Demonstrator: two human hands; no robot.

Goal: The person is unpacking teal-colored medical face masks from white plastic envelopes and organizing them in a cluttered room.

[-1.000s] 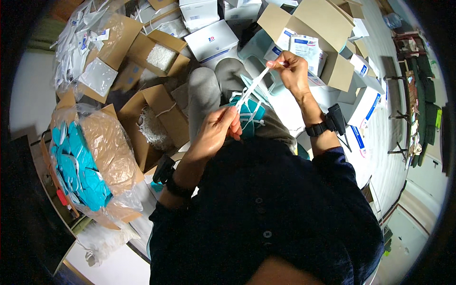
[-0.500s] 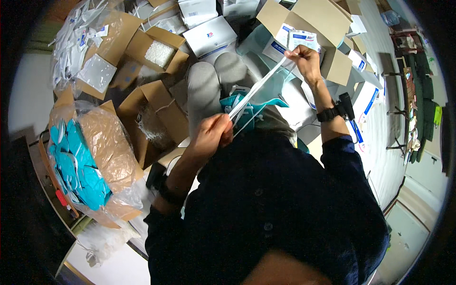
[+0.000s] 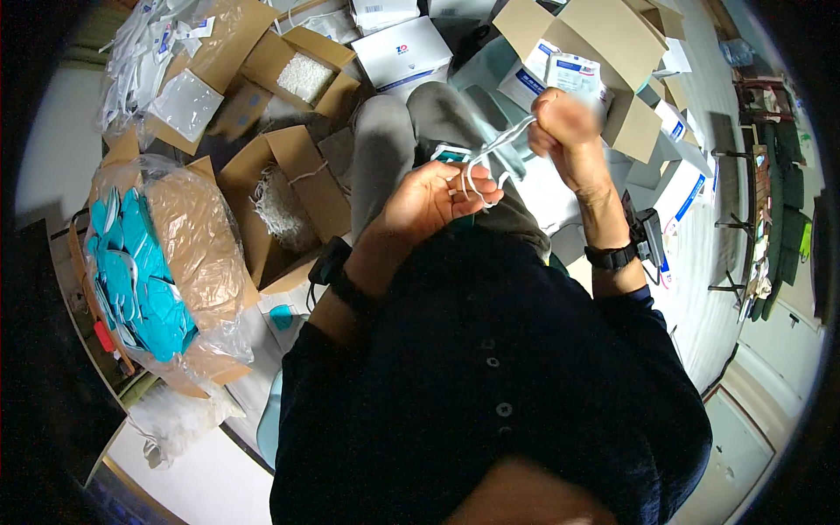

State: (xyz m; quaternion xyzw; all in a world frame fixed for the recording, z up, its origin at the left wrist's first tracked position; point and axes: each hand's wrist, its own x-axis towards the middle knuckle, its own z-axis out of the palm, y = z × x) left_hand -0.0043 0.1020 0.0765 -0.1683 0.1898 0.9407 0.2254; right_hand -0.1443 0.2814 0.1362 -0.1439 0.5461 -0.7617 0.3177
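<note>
White cords [image 3: 500, 140] stretch between my two hands above my lap. My left hand [image 3: 422, 199] is palm up with curled fingers, and loops of the cords hang around and between them. My right hand [image 3: 569, 127] is closed in a fist around the other end, higher and to the right, smeared by motion. Behind the left fingers, a small teal and white piece [image 3: 451, 155] shows on my lap, mostly hidden. A carton lined with clear plastic [image 3: 175, 245] at the left holds many teal cup-shaped pieces with pale edges [image 3: 140, 280].
One open carton [image 3: 322, 210] at my left knee holds tangled white cords [image 3: 278, 210]; beyond it stands a carton of small white pieces [image 3: 306, 77]. A white box [image 3: 404, 54] is ahead. Right of it, an open carton [image 3: 612, 39] has white-and-blue packets [image 3: 573, 72] beside it.
My left hand has turned palm up and moved slightly up and right. My right hand has closed into a fist and moved slightly down. The cords between them are shorter and bunched.
</note>
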